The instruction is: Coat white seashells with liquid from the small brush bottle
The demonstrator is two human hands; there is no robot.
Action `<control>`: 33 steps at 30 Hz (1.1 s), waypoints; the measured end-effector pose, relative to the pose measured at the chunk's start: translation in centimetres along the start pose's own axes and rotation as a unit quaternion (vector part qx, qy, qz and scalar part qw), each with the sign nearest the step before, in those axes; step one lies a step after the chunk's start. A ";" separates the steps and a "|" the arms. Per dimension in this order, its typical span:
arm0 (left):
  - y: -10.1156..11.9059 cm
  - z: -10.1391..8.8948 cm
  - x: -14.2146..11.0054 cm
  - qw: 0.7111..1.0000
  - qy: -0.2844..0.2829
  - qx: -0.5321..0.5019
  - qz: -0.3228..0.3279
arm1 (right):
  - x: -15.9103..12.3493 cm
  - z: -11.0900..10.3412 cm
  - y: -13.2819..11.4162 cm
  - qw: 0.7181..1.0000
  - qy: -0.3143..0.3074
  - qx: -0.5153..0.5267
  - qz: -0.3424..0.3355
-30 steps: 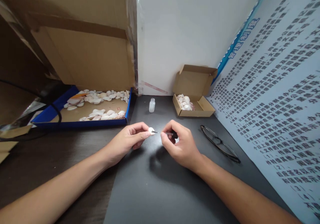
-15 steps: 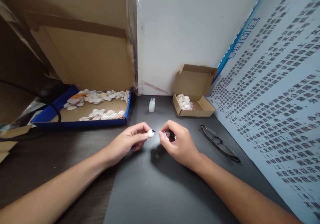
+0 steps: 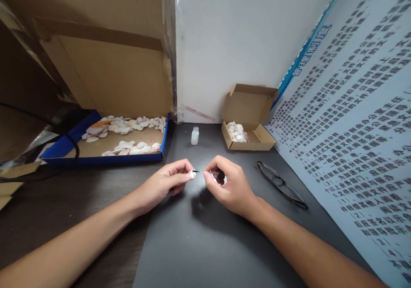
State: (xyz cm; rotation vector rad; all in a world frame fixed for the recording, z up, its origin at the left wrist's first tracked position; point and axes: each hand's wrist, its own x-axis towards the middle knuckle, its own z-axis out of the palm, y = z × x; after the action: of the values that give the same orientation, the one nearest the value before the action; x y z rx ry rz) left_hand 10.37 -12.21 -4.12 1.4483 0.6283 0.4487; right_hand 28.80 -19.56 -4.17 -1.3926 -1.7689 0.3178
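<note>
A small white seashell (image 3: 192,175) is pinched between the thumb and fingers of my left hand (image 3: 171,177), over the dark mat. Facing it, my right hand (image 3: 228,184) grips a thin brush (image 3: 196,171) with dark bristles and a black cap-like handle, mostly hidden in the fingers. The bristles lie at the shell's upper edge; whether they press on it I cannot tell. Behind both hands a small uncapped glass bottle (image 3: 195,136) stands upright, with whitish liquid inside.
Many shells lie in a blue-rimmed cardboard box (image 3: 164,138) at the left. A smaller open cardboard box (image 3: 250,146) with white shells stands at back right. Black-framed glasses (image 3: 282,186) rest on the mat (image 3: 189,253), beside a printed sheet (image 3: 362,142).
The shell has turned in my left hand so less of its face shows. The bristles sit at its upper edge now. Both hands have hardly moved.
</note>
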 end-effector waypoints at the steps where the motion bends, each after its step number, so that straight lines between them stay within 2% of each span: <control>1: 0.0 0.0 0.0 1.000 0.000 0.002 0.001 | 0.0 0.0 0.0 1.000 -0.007 -0.003 0.000; 5: -0.1 -0.1 0.0 1.000 -0.001 0.008 -0.003 | 0.1 0.0 0.3 0.999 0.007 -0.027 0.022; 8: -0.1 0.0 0.0 1.000 -0.001 0.004 -0.006 | 0.1 0.0 0.3 1.000 0.009 -0.016 0.011; 14: 0.0 0.1 0.0 1.000 0.008 -0.001 -0.008 | 0.0 0.0 0.1 1.000 -0.018 -0.004 0.001; 20: -0.3 -0.1 0.1 1.000 0.010 -0.007 -0.006 | 0.0 -0.2 0.0 0.996 -0.084 0.039 0.004; 27: 0.0 0.1 0.0 1.000 0.015 0.007 -0.010 | 0.2 -0.1 -0.2 0.999 -0.003 0.035 0.036; 29: 0.0 0.1 0.0 1.000 0.019 0.011 -0.010 | 0.2 0.0 -0.1 0.998 -0.018 0.036 0.039; 33: -0.1 0.0 0.1 1.000 0.018 0.004 -0.009 | 0.2 -0.1 0.0 0.991 -0.097 0.082 0.046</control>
State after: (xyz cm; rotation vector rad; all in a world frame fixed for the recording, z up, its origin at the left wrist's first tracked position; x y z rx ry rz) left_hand 10.42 -12.21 -4.26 1.4443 0.6726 0.4583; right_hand 28.86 -19.45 -3.99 -1.3637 -1.7925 0.6538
